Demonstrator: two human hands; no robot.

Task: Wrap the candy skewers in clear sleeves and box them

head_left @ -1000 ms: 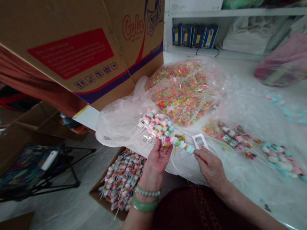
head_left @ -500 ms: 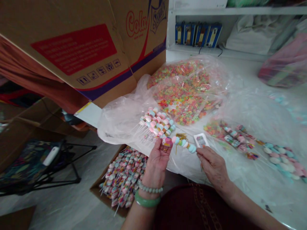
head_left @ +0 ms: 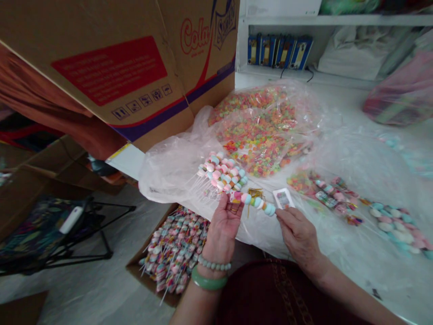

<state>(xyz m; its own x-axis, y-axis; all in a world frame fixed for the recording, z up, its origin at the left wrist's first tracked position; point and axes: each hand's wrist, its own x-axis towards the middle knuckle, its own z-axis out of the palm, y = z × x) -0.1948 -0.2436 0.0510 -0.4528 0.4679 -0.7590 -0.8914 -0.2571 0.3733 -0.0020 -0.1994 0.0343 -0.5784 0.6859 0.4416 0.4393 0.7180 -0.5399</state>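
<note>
A marshmallow skewer point(head_left: 259, 202) in pink, pale blue, white, green and orange stretches between my two hands. My left hand point(head_left: 226, 216) has its fingers closed at the pink end of it. At the other end, the fingertips of my right hand point(head_left: 297, 230) pinch the skewer, probably by its stick, which they hide. Just behind lies a bunch of marshmallow skewers point(head_left: 223, 172) with white sticks pointing left. Gold twist ties point(head_left: 256, 193) lie near the held skewer, beside a small white card or label stack point(head_left: 283, 198).
A large clear bag of colourful gummy rings point(head_left: 260, 131) covers the table's back. Wrapped skewers point(head_left: 333, 194) and more marshmallows point(head_left: 399, 225) lie to the right. A tall cardboard box point(head_left: 135, 58) stands at the left. Below the table edge sits a carton full of skewers point(head_left: 179, 248).
The pink piece at the skewer's left end now shows a different side, and the right end has shifted very slightly left with my right hand. Both hands keep their hold.
</note>
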